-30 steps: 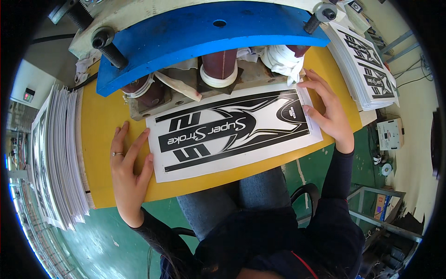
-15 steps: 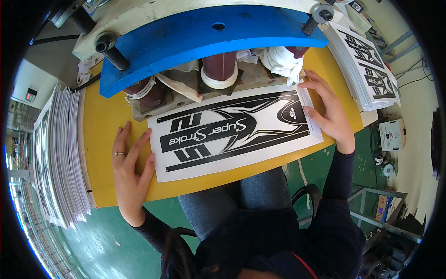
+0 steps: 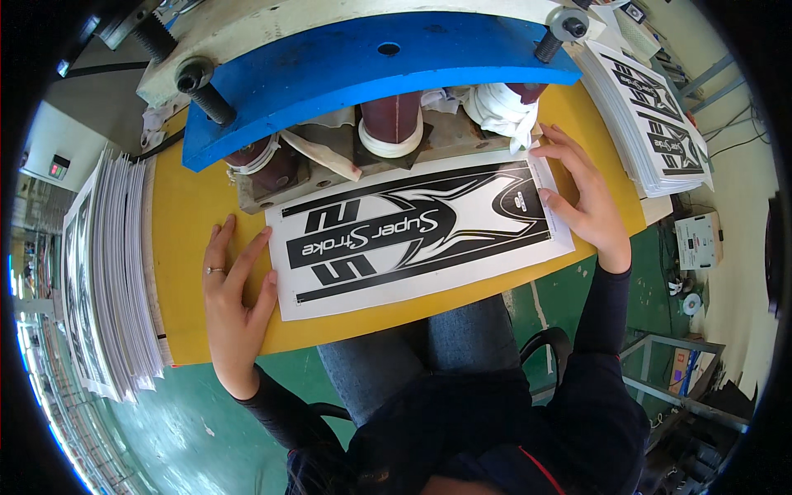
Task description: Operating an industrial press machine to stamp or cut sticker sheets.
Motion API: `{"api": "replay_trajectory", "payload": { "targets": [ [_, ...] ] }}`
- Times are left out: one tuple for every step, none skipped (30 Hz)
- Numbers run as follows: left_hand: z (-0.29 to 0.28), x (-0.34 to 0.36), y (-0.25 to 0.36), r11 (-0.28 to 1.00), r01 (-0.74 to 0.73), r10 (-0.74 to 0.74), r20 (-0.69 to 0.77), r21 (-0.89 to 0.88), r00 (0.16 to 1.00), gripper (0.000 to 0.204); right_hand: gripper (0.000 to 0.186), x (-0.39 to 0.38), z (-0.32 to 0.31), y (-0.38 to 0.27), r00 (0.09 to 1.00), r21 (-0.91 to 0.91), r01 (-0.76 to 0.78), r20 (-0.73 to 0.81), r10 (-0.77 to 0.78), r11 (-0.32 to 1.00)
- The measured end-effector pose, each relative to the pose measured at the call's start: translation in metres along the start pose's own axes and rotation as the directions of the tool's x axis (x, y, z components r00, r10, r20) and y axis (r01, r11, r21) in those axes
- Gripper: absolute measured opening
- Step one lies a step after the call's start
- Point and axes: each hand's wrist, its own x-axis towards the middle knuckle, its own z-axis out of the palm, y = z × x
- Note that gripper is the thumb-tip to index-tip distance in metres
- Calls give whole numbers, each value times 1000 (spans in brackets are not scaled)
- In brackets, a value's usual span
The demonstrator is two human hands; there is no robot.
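Note:
A printed sheet [image 3: 421,233], white with black graphics, lies flat on a yellow tabletop [image 3: 192,322]. My left hand [image 3: 235,301] rests beside its left edge, fingers spread, with the index finger and thumb close against that edge. At the opposite end, my right hand [image 3: 590,205] has its fingers stretched along the right edge and the thumb on the print. Neither hand grips anything. Along its far side the sheet meets a grey metal base [image 3: 322,165] under a blue press plate [image 3: 375,70].
Dark red posts [image 3: 389,120] wrapped in white cloth stand beneath the blue plate, and bolts [image 3: 206,92] stick out of it. A tall stack of sheets [image 3: 124,272] stands at the left; another printed stack [image 3: 648,124] lies at the far right. A white box [image 3: 699,241] sits beyond the table.
The whole view has shifted very slightly. Both hands and the sheet keep the same places relative to each other.

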Motion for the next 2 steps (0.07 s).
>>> {"api": "replay_trajectory", "payload": {
  "targets": [
    [0, 0, 0, 1000, 0, 0, 4, -2, 1000, 46, 44, 0, 0, 1, 1000, -1, 5, 2, -5, 1000],
    [0, 0, -1, 1000, 0, 0, 7, -2, 1000, 46, 45, 0, 0, 1, 1000, 6, -1, 3, 1, 1000]
  ]
}}
